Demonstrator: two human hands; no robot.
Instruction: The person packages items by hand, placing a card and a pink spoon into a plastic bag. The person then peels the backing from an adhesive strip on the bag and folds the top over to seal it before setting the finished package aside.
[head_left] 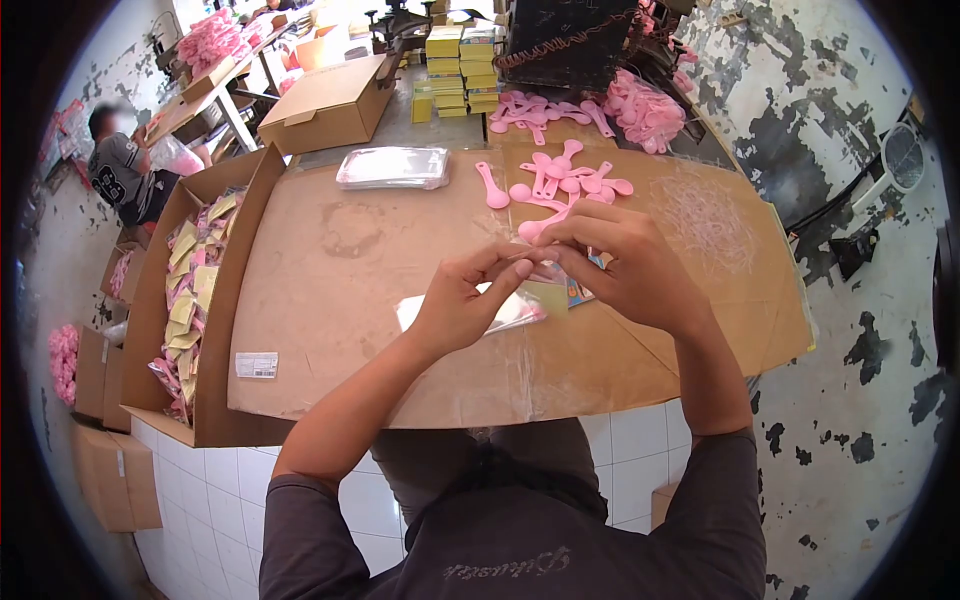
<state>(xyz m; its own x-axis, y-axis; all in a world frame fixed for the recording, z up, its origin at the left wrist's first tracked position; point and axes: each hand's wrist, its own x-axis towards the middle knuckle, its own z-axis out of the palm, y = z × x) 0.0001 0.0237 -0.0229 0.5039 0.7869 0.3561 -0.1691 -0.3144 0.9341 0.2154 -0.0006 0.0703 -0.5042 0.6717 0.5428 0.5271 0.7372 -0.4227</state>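
Over the cardboard-covered table (300, 300), my left hand (470, 295) and my right hand (620, 260) meet fingertip to fingertip. Both pinch the top of a small clear bag (545, 272); its contents are partly hidden by my fingers. Below them lie a yellowish card (549, 298) and a blue printed card (578, 292), partly covered by my right hand. A clear plastic packet (515, 314) rests under my left hand. Just beyond my fingers is a pile of pink spoons (565, 175), with one spoon (491, 187) apart on its left.
A long carton (212, 370) of filled packets borders the table's left side. Clear bags (394, 168) are stacked at the back left, near a closed box (325, 100) and yellow card stacks (445, 70). Plastic strips (710, 222) lie right. Another person (125, 170) sits far left.
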